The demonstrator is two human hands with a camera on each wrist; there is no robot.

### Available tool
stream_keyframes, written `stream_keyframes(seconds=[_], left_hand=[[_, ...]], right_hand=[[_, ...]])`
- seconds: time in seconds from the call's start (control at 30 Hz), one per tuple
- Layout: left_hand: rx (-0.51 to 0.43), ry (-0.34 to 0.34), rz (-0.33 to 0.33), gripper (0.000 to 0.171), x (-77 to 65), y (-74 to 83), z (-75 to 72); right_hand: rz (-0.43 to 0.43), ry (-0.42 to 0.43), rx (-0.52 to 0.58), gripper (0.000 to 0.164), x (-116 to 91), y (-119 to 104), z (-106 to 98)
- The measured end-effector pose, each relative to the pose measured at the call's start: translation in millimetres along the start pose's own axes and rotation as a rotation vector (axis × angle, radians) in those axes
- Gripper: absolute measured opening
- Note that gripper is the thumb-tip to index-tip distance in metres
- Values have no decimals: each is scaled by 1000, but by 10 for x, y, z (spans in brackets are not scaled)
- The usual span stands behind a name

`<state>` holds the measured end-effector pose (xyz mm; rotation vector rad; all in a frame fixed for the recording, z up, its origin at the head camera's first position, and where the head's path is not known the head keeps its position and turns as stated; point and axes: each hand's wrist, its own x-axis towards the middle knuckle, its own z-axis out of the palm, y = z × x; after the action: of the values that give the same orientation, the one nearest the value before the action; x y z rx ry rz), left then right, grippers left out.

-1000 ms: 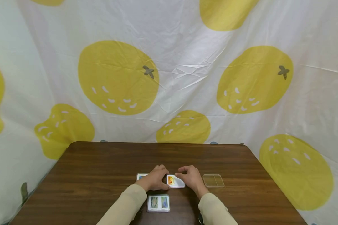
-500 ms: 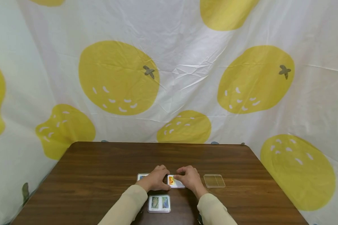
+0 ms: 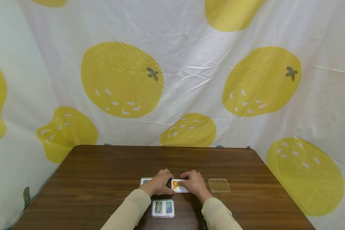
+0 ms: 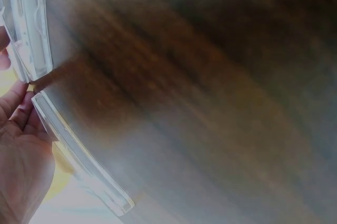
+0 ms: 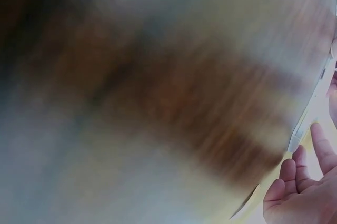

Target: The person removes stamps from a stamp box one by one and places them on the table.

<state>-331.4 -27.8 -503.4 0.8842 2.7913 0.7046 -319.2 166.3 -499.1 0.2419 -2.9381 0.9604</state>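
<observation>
Near the middle of the table in the head view lies a clear plastic card case [image 3: 181, 191] holding a white picture card [image 3: 175, 185] with an orange-red print. My left hand [image 3: 159, 183] grips the case by its left side, thumb at the near edge and fingers at the far edge. From the right, my right hand [image 3: 194, 183] lays its thumb on the card and covers the right part of it. Other fingers of that hand [image 5: 305, 187] extend loosely beside the case's edge in the right wrist view. The left fingertips [image 4: 23, 90] touch a case corner in the left wrist view.
An open-looking clear divided plastic piece [image 3: 219, 185] lies to the right. A case with two picture cards [image 3: 162, 208] sits nearer the body. Another card case [image 3: 145, 180] is partly hidden behind the left hand. A lemon-print cloth [image 3: 187, 95] hangs behind the brown table [image 3: 118, 159].
My right thumb has moved slightly left and down over the card, which showed a slanted white right side earlier. The left hand stays at the case.
</observation>
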Motion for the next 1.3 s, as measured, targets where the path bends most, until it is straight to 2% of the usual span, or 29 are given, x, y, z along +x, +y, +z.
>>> stream_keyframes(seconds=[0.47, 0.73, 1.1, 1.3], left_hand=[[1, 2, -1, 54, -9, 20, -20], [5, -1, -2, 55, -18, 20, -29], [9, 5, -1, 54, -16, 16, -27], [11, 1, -2, 54, -19, 33, -42]], right_hand=[[5, 6, -58, 24, -2, -42, -17], [-13, -12, -83, 31, 6, -36, -37], [-26, 4, -120, 22, 14, -36, -34], [-6, 6, -128, 23, 17, -43, -33]])
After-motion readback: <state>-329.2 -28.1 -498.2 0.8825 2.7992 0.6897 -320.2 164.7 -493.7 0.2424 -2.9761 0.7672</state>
